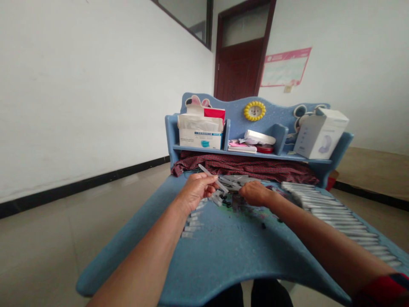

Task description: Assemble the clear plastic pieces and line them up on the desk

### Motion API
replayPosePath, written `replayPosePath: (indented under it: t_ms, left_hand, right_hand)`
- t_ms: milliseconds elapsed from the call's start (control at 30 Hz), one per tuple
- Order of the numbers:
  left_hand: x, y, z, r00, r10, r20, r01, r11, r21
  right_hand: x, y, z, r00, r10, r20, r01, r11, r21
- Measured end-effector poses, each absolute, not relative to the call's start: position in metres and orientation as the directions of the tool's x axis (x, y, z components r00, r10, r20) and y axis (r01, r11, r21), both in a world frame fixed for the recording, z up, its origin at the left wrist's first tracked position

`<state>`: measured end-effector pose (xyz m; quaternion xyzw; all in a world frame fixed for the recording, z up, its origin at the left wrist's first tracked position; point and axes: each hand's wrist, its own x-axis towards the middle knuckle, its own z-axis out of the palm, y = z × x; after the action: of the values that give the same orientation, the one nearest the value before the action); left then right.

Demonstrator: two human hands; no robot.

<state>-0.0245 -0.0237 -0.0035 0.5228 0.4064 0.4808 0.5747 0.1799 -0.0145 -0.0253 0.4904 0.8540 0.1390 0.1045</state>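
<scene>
My left hand (196,189) is closed on a thin grey tube-like stick (209,173) that pokes up and to the left from between its fingers. My right hand (254,192) rests knuckles-up on a loose pile of similar grey pieces (231,183) at the middle of the blue desk (223,251); its fingers are curled into the pile and what they hold is hidden. Small dark bits (228,204) lie between the hands. A short column of grey caps (191,221) runs beside my left wrist.
A long row of grey tubes (335,213) lies along the desk's right side. Red checked cloth (243,166) sits under the shelf. The shelf carries a white and blue box (200,130), booklets (243,147), a white carton (319,133) and a yellow clock (254,111). Tiled floor lies to the left.
</scene>
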Motion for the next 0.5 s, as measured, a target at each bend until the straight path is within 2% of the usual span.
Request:
replayPosePath:
  t_ms: [167, 500]
  left_hand:
    - [-0.025, -0.023, -0.004, 0.203, 0.979, 0.036, -0.135, -0.008, 0.991]
    - [-0.027, -0.021, -0.006, 0.203, 0.978, 0.037, -0.15, -0.006, 0.989]
  right_hand:
    - [0.179, -0.021, -0.022, -0.544, 0.836, -0.07, 0.78, 0.534, 0.325]
    - [0.179, -0.028, -0.01, -0.536, 0.843, -0.051, 0.79, 0.522, 0.323]
